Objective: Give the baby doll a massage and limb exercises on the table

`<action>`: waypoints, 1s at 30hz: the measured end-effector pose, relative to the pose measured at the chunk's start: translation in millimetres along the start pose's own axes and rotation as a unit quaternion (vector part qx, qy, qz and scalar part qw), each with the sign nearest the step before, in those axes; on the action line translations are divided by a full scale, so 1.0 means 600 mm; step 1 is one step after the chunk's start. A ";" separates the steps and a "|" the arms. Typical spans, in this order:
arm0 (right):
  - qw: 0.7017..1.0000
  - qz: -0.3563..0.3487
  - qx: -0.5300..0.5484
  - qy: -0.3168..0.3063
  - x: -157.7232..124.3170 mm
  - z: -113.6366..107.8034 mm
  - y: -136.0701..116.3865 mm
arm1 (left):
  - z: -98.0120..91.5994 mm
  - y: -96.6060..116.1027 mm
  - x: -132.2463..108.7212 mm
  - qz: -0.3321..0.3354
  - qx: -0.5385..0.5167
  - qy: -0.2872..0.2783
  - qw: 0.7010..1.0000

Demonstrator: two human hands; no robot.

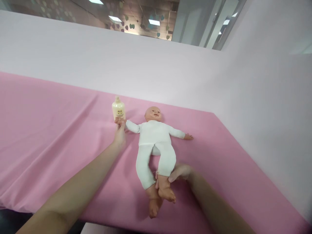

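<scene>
A baby doll (155, 133) with a white cloth body lies on its back on a pink-covered table (73, 139), head toward the wall and feet toward me. My left hand (120, 132) is closed on the doll's hand at the left, with the thumb showing on its near side. Just behind it stands a cream-coloured pump bottle (118, 109) with a dark printed face. Around the doll's lower leg at the right, my right hand (179, 172) is closed, its fingertips showing between the two legs. The doll's other arm stretches out to the right, untouched.
White walls (97, 61) rise behind the table and along its right side. Above the back wall a window (146, 22) shows ceiling lights and hanging heart shapes. Folds run through the pink cloth at the left, and its front edge hangs near me.
</scene>
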State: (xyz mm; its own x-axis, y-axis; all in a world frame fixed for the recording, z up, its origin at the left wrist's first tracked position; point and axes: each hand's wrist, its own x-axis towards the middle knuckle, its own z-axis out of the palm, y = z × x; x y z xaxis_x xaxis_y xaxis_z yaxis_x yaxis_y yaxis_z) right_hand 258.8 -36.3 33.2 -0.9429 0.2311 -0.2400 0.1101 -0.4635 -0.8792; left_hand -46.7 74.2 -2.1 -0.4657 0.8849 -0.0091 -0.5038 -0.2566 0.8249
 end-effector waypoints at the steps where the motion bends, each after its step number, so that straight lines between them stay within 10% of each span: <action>1: 1.000 0.015 -0.019 0.007 0.001 0.000 -0.003 | -0.002 0.000 0.005 -0.034 -0.025 0.028 0.999; 13: 0.998 0.032 -0.055 0.022 -0.003 0.005 -0.015 | -0.003 0.001 0.007 -0.066 -0.074 0.069 0.993; 21: 0.988 -0.121 0.048 0.085 -0.011 -0.017 0.008 | 0.029 0.015 -0.049 0.172 0.107 -0.118 0.972; 30: 0.891 -0.212 0.202 0.347 0.018 -0.034 0.002 | 0.032 -0.005 -0.092 0.270 0.345 -0.385 0.812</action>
State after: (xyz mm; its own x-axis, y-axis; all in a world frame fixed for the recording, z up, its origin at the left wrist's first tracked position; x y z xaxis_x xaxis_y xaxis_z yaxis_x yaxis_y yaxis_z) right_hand 255.4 -16.9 21.3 -0.4358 0.8668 -0.2424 -0.4638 -0.4471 -0.7648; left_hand -5.3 33.3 7.2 0.2445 0.7651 0.5958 0.2740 -0.6439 0.7144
